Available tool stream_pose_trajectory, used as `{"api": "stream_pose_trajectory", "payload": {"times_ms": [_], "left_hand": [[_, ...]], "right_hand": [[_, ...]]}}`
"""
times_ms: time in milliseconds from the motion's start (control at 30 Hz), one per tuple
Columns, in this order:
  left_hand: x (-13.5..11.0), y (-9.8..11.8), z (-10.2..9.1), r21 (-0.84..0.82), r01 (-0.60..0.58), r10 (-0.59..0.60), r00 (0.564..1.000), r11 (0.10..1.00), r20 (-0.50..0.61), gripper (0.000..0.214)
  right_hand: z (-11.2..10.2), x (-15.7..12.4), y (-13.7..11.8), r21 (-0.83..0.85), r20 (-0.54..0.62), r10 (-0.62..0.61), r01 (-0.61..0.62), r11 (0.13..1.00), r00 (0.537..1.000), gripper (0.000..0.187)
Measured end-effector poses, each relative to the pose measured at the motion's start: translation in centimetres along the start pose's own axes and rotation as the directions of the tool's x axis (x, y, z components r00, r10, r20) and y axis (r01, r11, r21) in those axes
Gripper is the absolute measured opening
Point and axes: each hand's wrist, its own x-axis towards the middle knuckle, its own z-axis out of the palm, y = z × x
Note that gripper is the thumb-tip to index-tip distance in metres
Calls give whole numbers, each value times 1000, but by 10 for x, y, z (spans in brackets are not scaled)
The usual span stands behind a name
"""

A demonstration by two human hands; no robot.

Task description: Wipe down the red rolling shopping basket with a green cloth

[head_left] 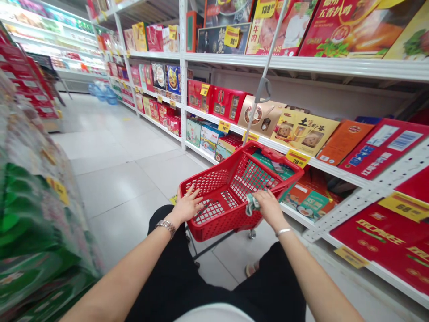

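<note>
A red plastic shopping cart (214, 226) with lattice sides stands between my knees, turned at an angle. My left hand (187, 205), a watch on its wrist, rests at the cart's left rim with the fingers spread and nothing in them. At the near right rim my right hand (268, 205) is closed on a crumpled pale green and white cloth (252, 204). A bracelet circles that wrist. The basket floor shows through as bare red grid. A thin grey pole (266, 67) rises behind the cart's far end.
White shelves (335, 66) with gift boxes and yellow price tags line the right side. Green packages (30, 223) are stacked close on the left, blurred. A tiled aisle (110, 179) runs ahead toward blue water bottles (103, 93) and lit shelving.
</note>
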Motion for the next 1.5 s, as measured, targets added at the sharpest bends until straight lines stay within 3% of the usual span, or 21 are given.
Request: {"api": "stream_pose_trajectory", "payload": {"times_ms": [133,367,467,667,833,1000,1167,1300,1400,1500], "left_hand": [[-2,-6,0,-22,23,-23,1000,999,1,39],[8,-11,-14,10,151,-151,987,988,53,37],[6,2,-15,11,205,-205,976,979,70,41],[-14,39,-9,-39,232,-232,973,972,3,53],[-10,37,-14,-92,217,-216,976,972,26,54],[15,19,-19,-82,201,-203,979,976,-20,50],[27,30,-17,-90,162,-160,987,983,26,53],[33,44,-12,-78,177,-172,983,981,69,58],[38,47,-11,-65,188,-181,979,980,92,58],[38,47,-12,-42,183,-179,980,982,83,56]], "right_hand": [[-5,7,34,45,14,-72,71,996,997,45],[9,6,17,65,-27,-83,85,994,996,50],[11,3,13,41,-61,-53,56,998,997,51],[5,-17,17,64,-106,-61,68,996,993,53],[3,-33,15,65,-145,-33,43,997,989,52],[10,-30,-4,-4,-182,39,-41,999,982,52],[11,-18,-23,-116,-185,107,-130,985,977,44],[6,-1,-47,-123,-49,129,-134,983,990,37],[13,19,-83,-116,103,64,-52,992,993,31],[25,39,-123,-100,165,-7,24,995,986,30]]}}
